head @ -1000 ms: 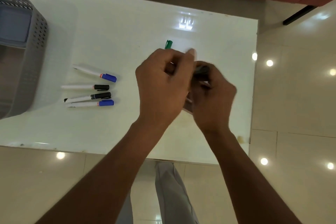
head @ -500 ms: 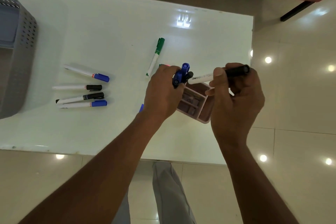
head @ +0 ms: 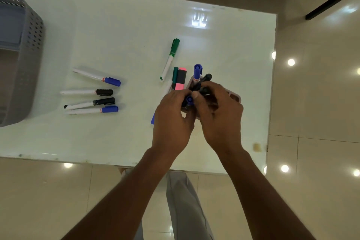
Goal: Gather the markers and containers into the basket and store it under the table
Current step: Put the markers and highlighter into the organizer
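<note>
Both hands meet over the pink container (head: 234,96), right of the middle of the table (head: 116,31). The left hand (head: 173,121) curls its fingers round a blue-capped marker (head: 189,100). The right hand (head: 220,115) curls round black markers (head: 205,79) poking from the container. Four markers (head: 91,101) lie loose to the left, a green marker (head: 170,58) lies just beyond the hands, and the basket (head: 29,54) sits at the far left edge.

The glossy white tabletop (head: 136,25) carried a grey perforated basket (head: 29,64) at its left edge. Left of centre, apart from the basket, lay four markers: a tilted blue-capped marker (head: 96,76), below it a black-capped marker (head: 86,92), a second black-capped marker (head: 89,103), and just beside that a lower blue-capped marker (head: 92,110). Toward the right a green marker (head: 169,59) lay alone. Nearer, a second green marker (head: 175,77) and a pink highlighter (head: 181,82) lay side by side, just beside a pale pink container (head: 235,97), largely hidden.
</note>
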`<state>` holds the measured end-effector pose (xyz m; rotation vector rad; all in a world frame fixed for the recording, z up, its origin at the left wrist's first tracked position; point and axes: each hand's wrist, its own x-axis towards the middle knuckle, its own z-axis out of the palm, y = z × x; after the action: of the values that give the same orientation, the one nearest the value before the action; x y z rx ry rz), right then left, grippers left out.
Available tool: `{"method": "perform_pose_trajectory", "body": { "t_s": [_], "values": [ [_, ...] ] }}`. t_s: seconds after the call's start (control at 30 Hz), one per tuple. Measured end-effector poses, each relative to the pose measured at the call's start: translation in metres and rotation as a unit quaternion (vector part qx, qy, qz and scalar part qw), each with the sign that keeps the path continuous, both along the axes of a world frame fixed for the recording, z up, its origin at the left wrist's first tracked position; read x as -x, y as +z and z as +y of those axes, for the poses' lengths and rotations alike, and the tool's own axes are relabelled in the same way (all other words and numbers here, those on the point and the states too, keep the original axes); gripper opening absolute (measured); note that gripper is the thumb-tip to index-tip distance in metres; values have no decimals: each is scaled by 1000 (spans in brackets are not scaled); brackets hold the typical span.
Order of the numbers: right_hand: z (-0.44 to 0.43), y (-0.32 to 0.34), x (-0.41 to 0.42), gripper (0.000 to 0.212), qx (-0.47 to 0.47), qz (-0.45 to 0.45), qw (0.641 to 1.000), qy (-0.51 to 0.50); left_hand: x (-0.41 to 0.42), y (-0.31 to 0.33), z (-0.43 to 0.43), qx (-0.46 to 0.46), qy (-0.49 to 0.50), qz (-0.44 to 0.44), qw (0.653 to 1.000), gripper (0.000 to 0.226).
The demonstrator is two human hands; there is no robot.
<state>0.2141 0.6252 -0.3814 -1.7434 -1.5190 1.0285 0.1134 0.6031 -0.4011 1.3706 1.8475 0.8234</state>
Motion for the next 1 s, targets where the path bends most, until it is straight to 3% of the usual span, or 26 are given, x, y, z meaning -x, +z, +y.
{"method": "perform_pose_trajectory", "body": {
  "t_s": [0.17, 0.3, 0.43, 0.53, 0.67, 0.8, 1.0],
  "values": [
    [-2, -5, 4, 21, -29, -23, 999, 1, 2, 3, 10, 27, 2, -35, 999, 38],
    [1, -2, -6, 23, -78, -25, 993, -89, 8, -4, 13, 66, -36, -29, 997, 76],
    [30, -6, -20, 29, -2, -71, 993, -100, 12, -6, 25, 123, -47, -122, 984, 101],
    [43, -8, -18, 38, 71, -56, 996, -12, 16, 1, 41, 152, -75, -179, 969, 92],
    [40, -7, -9, 30, 59, -72, 995, 22, 11, 4, 49, 115, -107, -147, 977, 55],
    [30, -2, -6, 30, -2, -56, 998, -10, 7, 3, 43, 66, -94, -149, 982, 58],
    [29, -11, -6, 36, 18, -80, 997, 0, 1, -5, 32, 67, -91, -114, 987, 60]
  ]
}}
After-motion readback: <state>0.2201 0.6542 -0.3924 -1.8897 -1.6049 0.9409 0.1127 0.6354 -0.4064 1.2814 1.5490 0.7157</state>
